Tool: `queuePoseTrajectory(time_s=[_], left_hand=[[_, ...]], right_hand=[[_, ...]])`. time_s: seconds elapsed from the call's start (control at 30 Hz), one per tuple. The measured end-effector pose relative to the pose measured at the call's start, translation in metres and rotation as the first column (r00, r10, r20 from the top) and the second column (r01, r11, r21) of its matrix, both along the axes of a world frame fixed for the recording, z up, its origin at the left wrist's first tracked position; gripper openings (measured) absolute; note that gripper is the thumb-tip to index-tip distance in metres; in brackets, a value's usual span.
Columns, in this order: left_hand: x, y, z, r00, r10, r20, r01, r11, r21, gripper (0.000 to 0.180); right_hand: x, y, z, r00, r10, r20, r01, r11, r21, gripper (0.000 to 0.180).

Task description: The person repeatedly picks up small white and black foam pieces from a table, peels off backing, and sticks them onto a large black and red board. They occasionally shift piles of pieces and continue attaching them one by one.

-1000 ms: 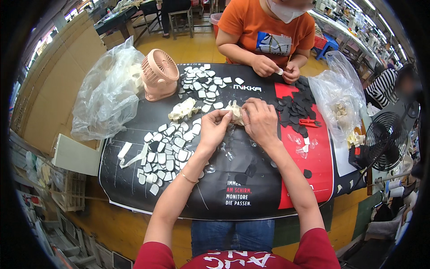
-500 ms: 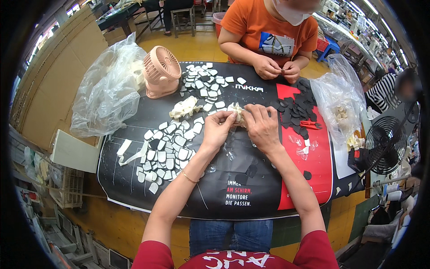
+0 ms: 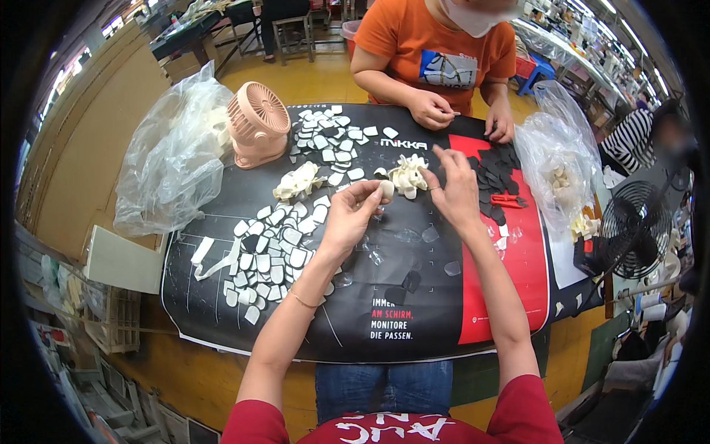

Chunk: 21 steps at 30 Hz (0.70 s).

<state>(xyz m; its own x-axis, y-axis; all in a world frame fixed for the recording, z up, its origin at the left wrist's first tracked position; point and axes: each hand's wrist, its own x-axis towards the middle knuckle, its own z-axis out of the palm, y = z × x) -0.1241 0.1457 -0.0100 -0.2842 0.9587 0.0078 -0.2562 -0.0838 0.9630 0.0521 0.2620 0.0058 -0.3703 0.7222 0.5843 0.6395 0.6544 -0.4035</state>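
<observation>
My left hand (image 3: 356, 211) pinches a small cream piece with a rounded end (image 3: 387, 190) between thumb and fingers. Just beyond it, a loose bunch of similar cream pieces (image 3: 408, 177) lies on the black mat (image 3: 436, 311). My right hand (image 3: 455, 194) is open, its fingers apart, at the right side of that bunch; whether a fingertip touches it I cannot tell. Many black rounded pieces with white faces (image 3: 298, 257) are spread left of my left hand. Black rounded pieces (image 3: 497, 174) lie heaped past my right hand, on the mat's red part (image 3: 510, 296).
Another cream bunch (image 3: 299, 182) sits near a pink fan (image 3: 259, 126). Plastic bags (image 3: 174, 155) stand at left and right. Red snips (image 3: 508, 200) lie by the black heap. Opposite, a co-worker in orange (image 3: 414, 52) has both hands over the far edge. A black fan (image 3: 636, 233) stands right.
My hands have parted: the left keeps one cream piece, the right has opened and moved right. The cream bunch now rests on the mat. The co-worker's hands have separated.
</observation>
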Motion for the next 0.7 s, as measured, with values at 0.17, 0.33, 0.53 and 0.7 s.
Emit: queuePoseTrajectory(time_s=[0.17,0.33,0.53,0.7], left_hand=[[0.039,-0.044,0.024,0.977,0.129,-0.169,-0.097,0.978,0.184,0.019],[0.097,-0.102,0.022,0.821,0.305,-0.483,-0.129,0.922,0.364,0.027],[0.122,-0.123,0.002,0.593,0.369,-0.716,0.123,0.837,0.534,0.047],[0.122,-0.127,0.0,0.563,0.342,-0.752,0.188,0.834,0.519,0.044]], right_hand=[[0.045,-0.081,0.025,0.911,0.19,-0.367,-0.318,0.889,-0.33,0.02],[0.079,-0.175,0.019,0.723,-0.016,-0.691,-0.58,0.529,-0.619,0.014],[0.106,-0.221,0.018,0.732,-0.169,-0.66,-0.421,0.65,-0.633,0.014],[0.113,-0.226,0.02,0.782,-0.166,-0.6,-0.327,0.711,-0.622,0.012]])
